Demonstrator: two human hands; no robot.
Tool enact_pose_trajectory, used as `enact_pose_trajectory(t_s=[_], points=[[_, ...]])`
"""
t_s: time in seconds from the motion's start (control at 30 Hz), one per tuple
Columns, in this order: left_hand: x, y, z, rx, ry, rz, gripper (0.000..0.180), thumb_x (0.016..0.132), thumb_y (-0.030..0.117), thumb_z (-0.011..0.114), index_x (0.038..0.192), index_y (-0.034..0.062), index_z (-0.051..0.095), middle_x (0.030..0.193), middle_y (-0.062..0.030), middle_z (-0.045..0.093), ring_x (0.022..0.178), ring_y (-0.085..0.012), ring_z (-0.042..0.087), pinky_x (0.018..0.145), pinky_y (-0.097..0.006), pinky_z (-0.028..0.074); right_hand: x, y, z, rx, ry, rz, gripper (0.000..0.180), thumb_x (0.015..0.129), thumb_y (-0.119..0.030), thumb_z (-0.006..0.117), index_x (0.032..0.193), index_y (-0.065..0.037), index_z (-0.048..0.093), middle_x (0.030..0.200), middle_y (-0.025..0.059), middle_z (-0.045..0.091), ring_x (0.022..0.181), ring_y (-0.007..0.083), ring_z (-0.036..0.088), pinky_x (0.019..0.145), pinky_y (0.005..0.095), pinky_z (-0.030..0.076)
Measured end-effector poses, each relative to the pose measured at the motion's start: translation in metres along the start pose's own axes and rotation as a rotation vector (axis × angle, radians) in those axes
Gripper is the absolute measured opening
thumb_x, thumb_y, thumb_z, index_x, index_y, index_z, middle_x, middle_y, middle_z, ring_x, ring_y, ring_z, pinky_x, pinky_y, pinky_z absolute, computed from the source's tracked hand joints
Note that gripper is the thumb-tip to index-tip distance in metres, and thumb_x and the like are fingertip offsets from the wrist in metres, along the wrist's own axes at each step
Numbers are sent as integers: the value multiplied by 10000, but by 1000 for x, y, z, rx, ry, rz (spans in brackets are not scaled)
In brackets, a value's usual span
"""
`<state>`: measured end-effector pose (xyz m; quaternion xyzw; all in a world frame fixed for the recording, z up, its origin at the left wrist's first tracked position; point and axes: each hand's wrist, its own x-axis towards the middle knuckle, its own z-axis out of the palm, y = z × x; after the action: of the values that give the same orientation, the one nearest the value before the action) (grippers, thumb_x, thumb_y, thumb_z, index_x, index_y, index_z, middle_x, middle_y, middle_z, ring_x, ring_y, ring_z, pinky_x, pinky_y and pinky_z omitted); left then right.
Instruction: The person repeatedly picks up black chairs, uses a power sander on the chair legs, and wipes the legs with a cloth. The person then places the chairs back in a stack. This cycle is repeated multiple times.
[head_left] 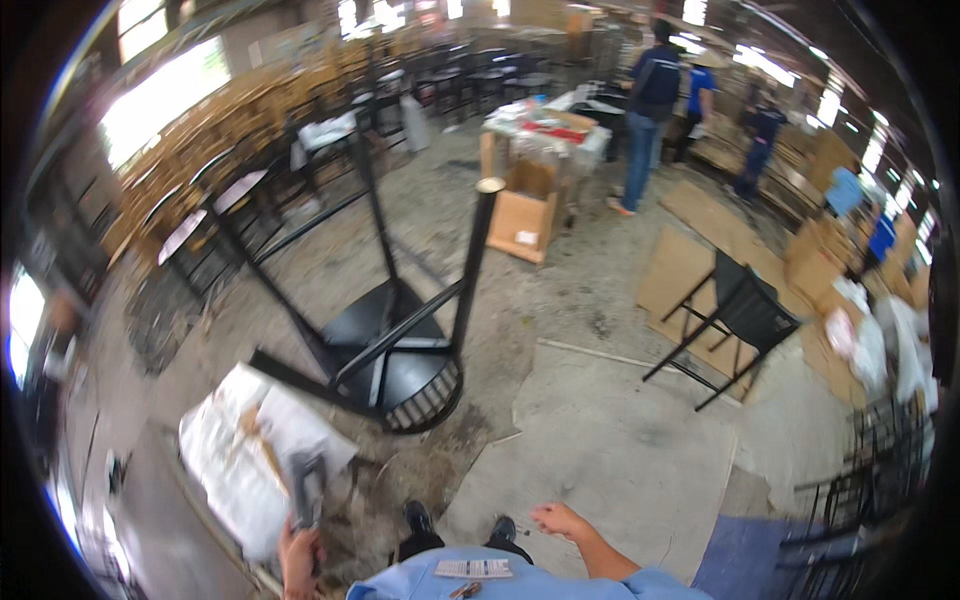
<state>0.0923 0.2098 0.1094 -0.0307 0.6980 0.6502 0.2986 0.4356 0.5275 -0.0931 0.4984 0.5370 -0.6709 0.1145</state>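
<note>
Ahead, upturned chair [425, 372] obstructing, cardboard [675, 262], another chair [757, 308]

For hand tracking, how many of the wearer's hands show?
2: the left hand at lower left, around a grey tool; the right hand, right of lower centre, apparently empty.

A stained grey floor [590, 310] carries flat brown cardboard [690, 265] and a large pale sheet [610, 430]; a black chair [755, 308] stands where the two meet, at right. At lower left, crumpled white sheeting [225, 470] lies spread out.
</note>
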Motion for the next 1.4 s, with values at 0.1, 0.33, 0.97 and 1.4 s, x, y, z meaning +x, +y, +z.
enact_pose_trajectory(t_s=[0.1, 0.33, 0.97, 1.4], points=[[-3, 0, 80, 342, -224, 26, 585, 784, 46, 594, 1362, 15, 511, 651, 17, 519, 499, -60, 446, 443, -242, 354, -6, -50, 22, 78, -170, -178, 421, 935, -309, 626, 1260, -42, 604, 1059, 70, 665, 897, 162, 625, 689, 328, 515], [6, -47, 219, 934, -625, 558, 644, 824, 214, 618, 1422, 77, 422, 910, -256, 667, 788, -371, 684, 667, -449, 534, -35, -177, 63, 551, 175, -475, 298, 915, -331, 655, 1054, -75, 599, 933, 59, 654, 758, 164, 633, 601, 325, 520], [88, 153, 125, 165, 102, 1111, 527, 786, 151, 782, 1221, 12, 518, 1078, -147, 623, 1040, -270, 600, 937, -376, 459, -224, -382, 15, -81, 454, -1051, 486, 685, -150, 726, 1116, 3, 562, 921, 80, 638, 726, 142, 623, 688, 319, 523], [138, 180, 143, 28, -244, 981, 308, 754, 87, 790, 978, 21, 588, 709, -100, 607, 619, -171, 574, 616, -287, 485, -284, -532, 172, -1060, 292, -800, 598, 693, -286, 788, 1196, -37, 583, 1030, 139, 681, 944, 263, 666, 833, 360, 500]])
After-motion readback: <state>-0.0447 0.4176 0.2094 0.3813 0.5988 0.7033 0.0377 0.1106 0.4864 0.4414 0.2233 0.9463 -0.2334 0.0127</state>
